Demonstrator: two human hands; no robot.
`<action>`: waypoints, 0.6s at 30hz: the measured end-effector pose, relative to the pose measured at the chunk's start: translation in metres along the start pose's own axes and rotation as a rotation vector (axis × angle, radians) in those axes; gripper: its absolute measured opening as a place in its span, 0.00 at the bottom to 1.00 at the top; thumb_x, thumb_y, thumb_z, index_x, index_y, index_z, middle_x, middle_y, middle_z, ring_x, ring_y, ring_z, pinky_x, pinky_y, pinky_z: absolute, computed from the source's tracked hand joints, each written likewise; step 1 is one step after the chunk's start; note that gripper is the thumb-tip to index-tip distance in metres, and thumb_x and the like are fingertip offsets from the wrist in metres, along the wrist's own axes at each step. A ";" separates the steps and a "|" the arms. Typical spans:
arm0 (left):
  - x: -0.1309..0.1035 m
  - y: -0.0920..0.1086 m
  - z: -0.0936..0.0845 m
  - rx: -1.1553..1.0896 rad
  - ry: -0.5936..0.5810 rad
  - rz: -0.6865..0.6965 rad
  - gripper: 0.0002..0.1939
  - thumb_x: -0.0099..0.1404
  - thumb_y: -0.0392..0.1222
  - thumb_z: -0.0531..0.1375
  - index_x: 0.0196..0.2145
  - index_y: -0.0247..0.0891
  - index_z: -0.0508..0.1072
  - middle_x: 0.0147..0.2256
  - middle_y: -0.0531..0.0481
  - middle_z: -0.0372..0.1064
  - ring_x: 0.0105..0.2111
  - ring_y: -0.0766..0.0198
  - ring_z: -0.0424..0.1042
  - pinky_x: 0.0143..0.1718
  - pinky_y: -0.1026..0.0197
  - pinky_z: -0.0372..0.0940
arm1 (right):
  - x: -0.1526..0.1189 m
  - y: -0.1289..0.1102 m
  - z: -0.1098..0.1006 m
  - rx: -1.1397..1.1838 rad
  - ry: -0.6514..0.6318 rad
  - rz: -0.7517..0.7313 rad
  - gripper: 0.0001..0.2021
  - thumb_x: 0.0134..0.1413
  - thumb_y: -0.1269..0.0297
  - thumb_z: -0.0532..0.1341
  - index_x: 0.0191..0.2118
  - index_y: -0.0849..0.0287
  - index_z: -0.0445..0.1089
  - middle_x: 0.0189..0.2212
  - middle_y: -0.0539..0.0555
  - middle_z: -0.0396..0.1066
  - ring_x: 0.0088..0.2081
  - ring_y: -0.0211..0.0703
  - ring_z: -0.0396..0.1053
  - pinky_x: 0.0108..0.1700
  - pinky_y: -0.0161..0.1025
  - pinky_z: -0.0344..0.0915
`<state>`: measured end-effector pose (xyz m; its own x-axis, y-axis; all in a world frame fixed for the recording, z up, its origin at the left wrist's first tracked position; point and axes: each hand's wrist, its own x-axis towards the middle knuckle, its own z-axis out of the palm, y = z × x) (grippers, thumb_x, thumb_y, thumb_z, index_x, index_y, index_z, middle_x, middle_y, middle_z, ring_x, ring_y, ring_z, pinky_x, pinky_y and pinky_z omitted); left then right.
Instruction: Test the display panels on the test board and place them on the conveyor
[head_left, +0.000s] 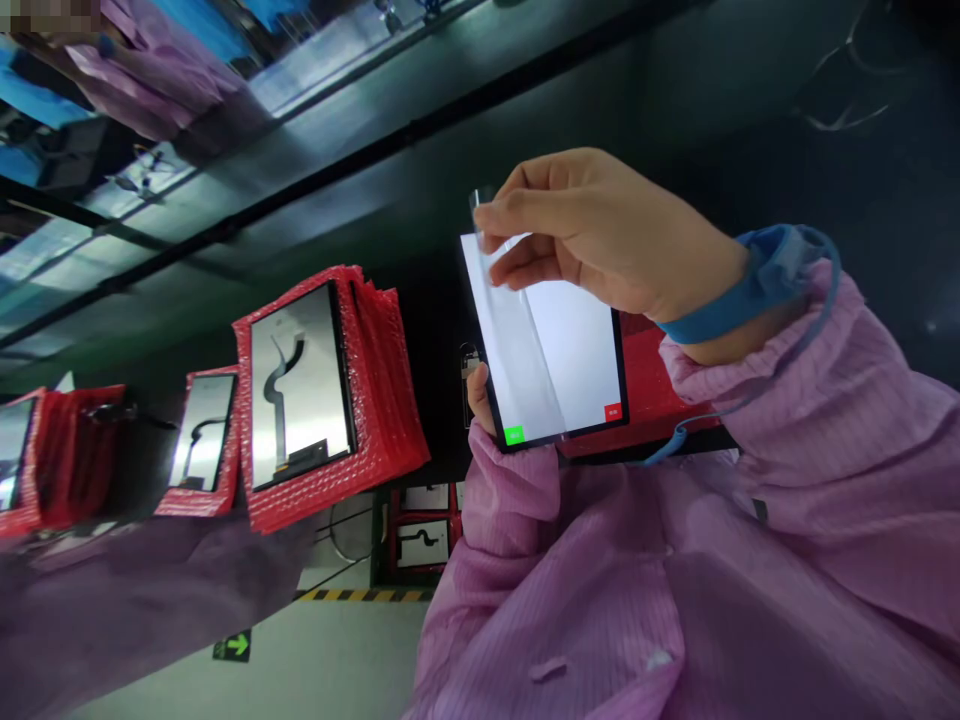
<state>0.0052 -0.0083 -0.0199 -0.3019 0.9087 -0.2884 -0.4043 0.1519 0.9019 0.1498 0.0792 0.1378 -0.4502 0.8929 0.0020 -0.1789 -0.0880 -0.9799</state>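
White-lit display panel (559,350) with green and red corner squares; red bubble-wrap sleeves (375,400); pink striped sleeve (825,420); blue wrist strap (750,285).

Two hands (600,235), one lit screen (555,350), one film strip (517,340), three red bubble-wrap stacks (315,390).

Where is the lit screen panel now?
In the head view, centre-right: the lit screen panel is held by the left hand, while the right hand pinches its film.

tilted head view, close above the workbench (465,70)
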 end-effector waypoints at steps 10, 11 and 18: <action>-0.003 0.013 0.012 -0.414 -0.241 -0.121 0.27 0.68 0.64 0.47 0.44 0.47 0.78 0.51 0.50 0.78 0.58 0.52 0.72 0.56 0.49 0.71 | -0.031 -0.005 -0.041 -0.852 0.107 -0.339 0.12 0.49 0.73 0.61 0.39 0.54 0.62 0.35 0.49 0.70 0.37 0.38 0.70 0.44 0.38 0.63; -0.004 0.016 0.015 -0.402 -0.238 -0.124 0.30 0.68 0.65 0.45 0.44 0.45 0.78 0.51 0.48 0.78 0.58 0.51 0.72 0.56 0.48 0.71 | -0.033 -0.004 -0.046 -0.869 0.059 -0.349 0.13 0.50 0.72 0.61 0.42 0.54 0.64 0.35 0.48 0.70 0.36 0.37 0.69 0.45 0.39 0.63; -0.005 0.029 0.021 -0.404 -0.152 -0.218 0.32 0.71 0.64 0.42 0.42 0.41 0.78 0.46 0.43 0.79 0.55 0.50 0.75 0.50 0.50 0.75 | -0.043 0.018 -0.076 -0.711 0.042 -0.398 0.04 0.48 0.66 0.68 0.26 0.49 0.74 0.33 0.51 0.71 0.37 0.41 0.66 0.41 0.46 0.59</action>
<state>0.0127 -0.0002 0.0141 -0.0557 0.9235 -0.3794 -0.7559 0.2092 0.6204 0.2326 0.0725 0.1053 -0.4344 0.8153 0.3827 0.2863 0.5279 -0.7996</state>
